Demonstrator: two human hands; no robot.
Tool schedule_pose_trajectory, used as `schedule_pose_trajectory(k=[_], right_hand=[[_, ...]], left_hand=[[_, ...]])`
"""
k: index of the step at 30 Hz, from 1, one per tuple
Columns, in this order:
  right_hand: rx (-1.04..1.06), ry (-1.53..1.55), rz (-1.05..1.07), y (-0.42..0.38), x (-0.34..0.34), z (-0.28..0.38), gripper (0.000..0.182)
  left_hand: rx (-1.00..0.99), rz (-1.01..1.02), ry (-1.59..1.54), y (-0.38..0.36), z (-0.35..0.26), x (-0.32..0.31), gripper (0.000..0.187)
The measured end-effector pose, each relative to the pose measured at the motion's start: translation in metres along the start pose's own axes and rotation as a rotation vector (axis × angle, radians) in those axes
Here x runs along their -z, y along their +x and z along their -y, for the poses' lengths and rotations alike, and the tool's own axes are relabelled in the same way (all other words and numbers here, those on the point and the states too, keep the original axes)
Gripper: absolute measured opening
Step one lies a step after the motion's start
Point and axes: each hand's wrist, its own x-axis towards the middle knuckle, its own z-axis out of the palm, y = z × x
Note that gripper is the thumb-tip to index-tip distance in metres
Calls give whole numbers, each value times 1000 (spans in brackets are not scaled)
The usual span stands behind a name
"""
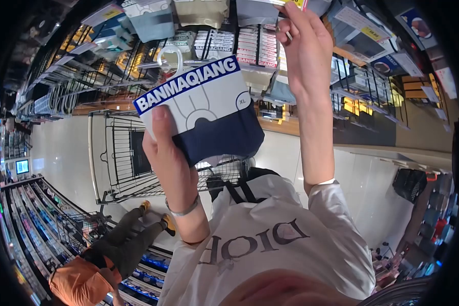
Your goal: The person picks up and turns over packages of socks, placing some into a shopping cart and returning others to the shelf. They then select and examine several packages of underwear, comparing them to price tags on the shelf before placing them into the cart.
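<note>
My left hand (171, 158), with a bracelet at the wrist, grips a pack of navy boxer briefs (214, 140). My thumb lies across its white and blue card, which reads BANMAQIANG and XL. A clear plastic hook (171, 60) rises from the card's top edge. Higher up on the right, my right hand (306, 43) reaches to the rack with fingers pinched at a yellow price tag (297, 3), partly cut off by the frame. Close to that hand hang a grey pack (256, 13) and stacked red-and-white packs (257, 46).
A metal shopping cart (122, 163) stands below my left hand. A person in an orange top (81, 280) is at the lower left, near long shelves (30, 219). More hanging packs (148, 23) and rack hooks line the top. A black basket (409, 184) sits at the right.
</note>
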Motion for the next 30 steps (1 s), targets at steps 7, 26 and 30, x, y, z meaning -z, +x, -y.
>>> schedule_pose_trajectory(k=[7, 26, 30], right_hand=[[-252, -114, 453, -91, -2, 0, 28], [50, -237, 126, -142, 66, 121, 22], [103, -222, 65, -156, 72, 140, 23]], left_hand=[[353, 858, -885, -1, 34, 5, 45], [6, 530, -5, -78, -23, -71, 42], [-35, 589, -30, -91, -25, -87, 38]])
